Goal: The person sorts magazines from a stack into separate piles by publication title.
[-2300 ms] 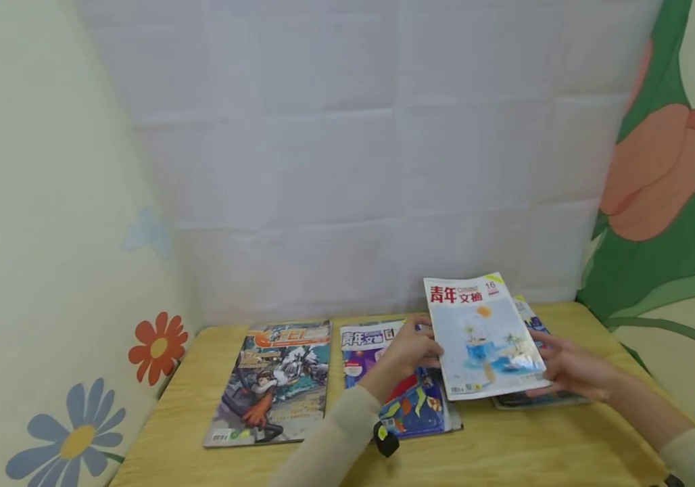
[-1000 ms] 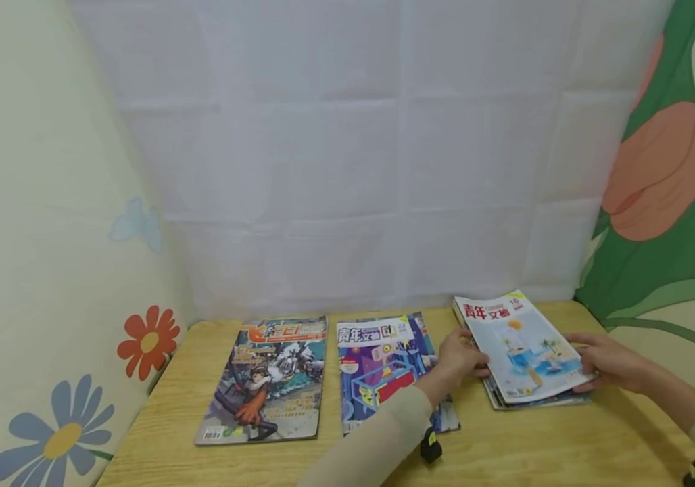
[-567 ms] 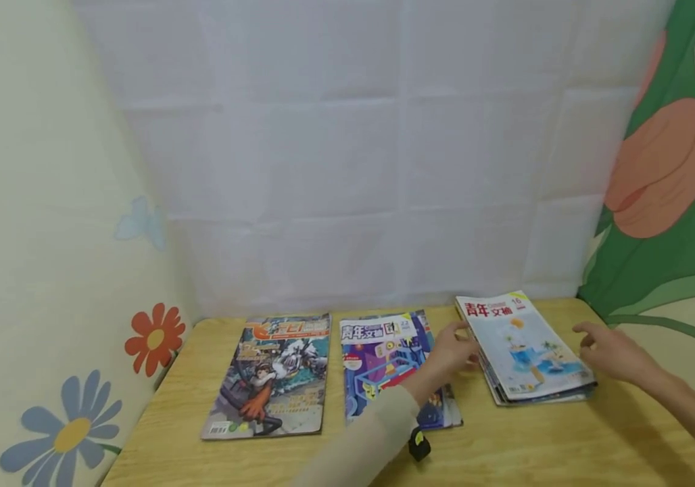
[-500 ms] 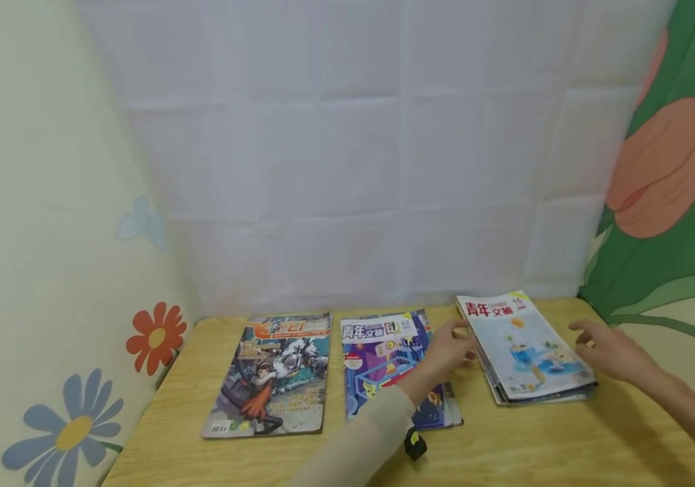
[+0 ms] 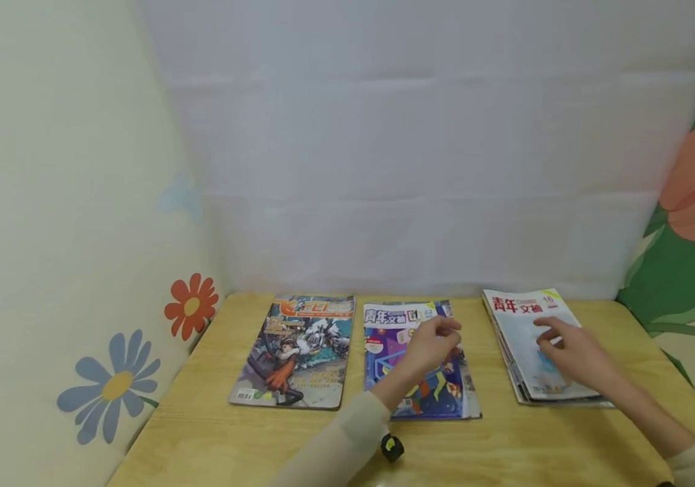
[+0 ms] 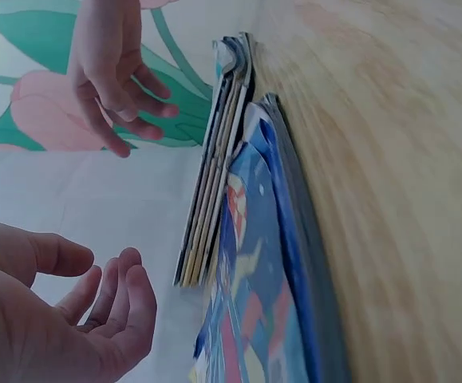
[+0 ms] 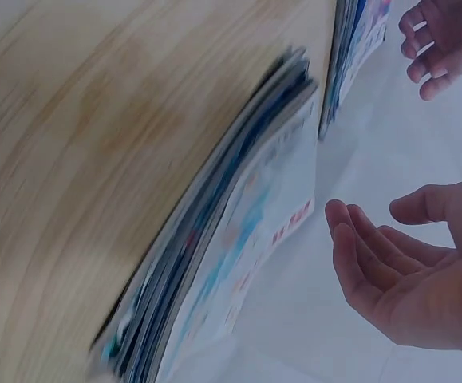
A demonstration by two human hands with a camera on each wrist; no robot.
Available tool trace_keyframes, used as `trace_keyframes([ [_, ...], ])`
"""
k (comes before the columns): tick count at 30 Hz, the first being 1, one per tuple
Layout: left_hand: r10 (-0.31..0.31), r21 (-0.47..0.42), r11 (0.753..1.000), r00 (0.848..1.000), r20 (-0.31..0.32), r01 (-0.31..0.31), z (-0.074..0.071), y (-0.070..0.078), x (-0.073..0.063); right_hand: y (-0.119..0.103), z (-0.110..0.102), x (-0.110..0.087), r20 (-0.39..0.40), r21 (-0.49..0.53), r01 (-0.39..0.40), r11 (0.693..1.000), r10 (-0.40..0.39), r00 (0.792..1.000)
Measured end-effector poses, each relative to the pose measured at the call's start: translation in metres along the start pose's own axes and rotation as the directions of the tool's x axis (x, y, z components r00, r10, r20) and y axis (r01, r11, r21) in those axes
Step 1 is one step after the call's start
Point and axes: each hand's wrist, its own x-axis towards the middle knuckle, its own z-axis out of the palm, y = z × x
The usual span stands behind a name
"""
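Three lots of magazines lie side by side on the wooden table (image 5: 213,433). At the right, a stack of magazines (image 5: 519,341) has a white-covered one with red lettering and a pale blue picture on top. My right hand (image 5: 579,355) hovers above that stack, fingers loosely bent and holding nothing. My left hand (image 5: 429,348), also empty with relaxed fingers, is over the purple and blue magazines (image 5: 460,396) in the middle, hiding part of the cover. In the right wrist view a gap shows between my right hand (image 7: 414,271) and the stack's top cover (image 7: 250,215).
To the left lies a magazine (image 5: 305,355) with an orange title and a dark illustrated cover. A white cloth (image 5: 414,149) hangs behind the table. Painted walls (image 5: 49,237) with flowers stand at both sides.
The white-covered magazine was held over the right side, lowered onto the right stack, and let go. Both hands have since lifted off it and moved left; the head view has shifted slightly.
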Motion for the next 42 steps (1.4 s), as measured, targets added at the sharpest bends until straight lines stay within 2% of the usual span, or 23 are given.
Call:
trace_keyframes([
  [3, 0.042, 0.067, 0.997, 0.999, -0.018, -0.041, -0.012, -0.006, -0.004, -0.009, 0.015, 0.005, -0.004, 0.043, 0.009, 0.999, -0.009, 1.000],
  [6, 0.053, 0.108, 0.993, 0.998, -0.029, -0.050, -0.028, -0.013, -0.009, -0.020, 0.032, 0.013, -0.004, 0.083, 0.017, 0.996, -0.017, 1.000],
  [13, 0.027, 0.129, 0.991, 0.998, -0.060, -0.019, -0.059, -0.021, -0.021, -0.039, 0.062, 0.026, 0.045, 0.126, -0.002, 0.992, -0.004, 0.999],
  [18, 0.014, 0.194, 0.981, 0.992, -0.126, 0.011, -0.077, -0.021, -0.028, -0.048, 0.074, 0.028, 0.076, 0.194, -0.014, 0.981, -0.001, 0.997],
  [22, 0.011, 0.217, 0.976, 0.982, -0.187, 0.030, -0.087, -0.025, -0.032, -0.056, 0.082, 0.032, 0.123, 0.230, -0.073, 0.970, 0.045, 0.991],
  [25, -0.014, 0.238, 0.969, 0.972, -0.235, 0.072, -0.094, -0.030, -0.032, -0.061, 0.089, 0.037, 0.173, 0.198, -0.129, 0.972, 0.095, 0.980],
  [29, -0.042, 0.276, 0.954, 0.962, -0.269, 0.119, -0.099, -0.036, -0.030, -0.066, 0.096, 0.043, 0.228, 0.127, -0.236, 0.963, 0.204, 0.952],
  [31, -0.070, 0.260, 0.955, 0.961, -0.267, 0.142, -0.101, -0.036, -0.029, -0.069, 0.098, 0.045, 0.238, 0.103, -0.275, 0.956, 0.245, 0.940],
  [34, -0.139, 0.222, 0.954, 0.955, -0.264, 0.200, -0.103, -0.036, -0.029, -0.074, 0.101, 0.049, 0.232, 0.084, -0.287, 0.954, 0.262, 0.937],
  [38, -0.196, 0.183, 0.951, 0.943, -0.269, 0.249, -0.102, -0.037, -0.028, -0.077, 0.103, 0.052, 0.247, 0.138, -0.324, 0.936, 0.284, 0.926],
  [42, -0.202, 0.163, 0.952, 0.933, -0.299, 0.258, -0.101, -0.039, -0.026, -0.077, 0.107, 0.050, 0.271, 0.211, -0.360, 0.909, 0.299, 0.915],
])
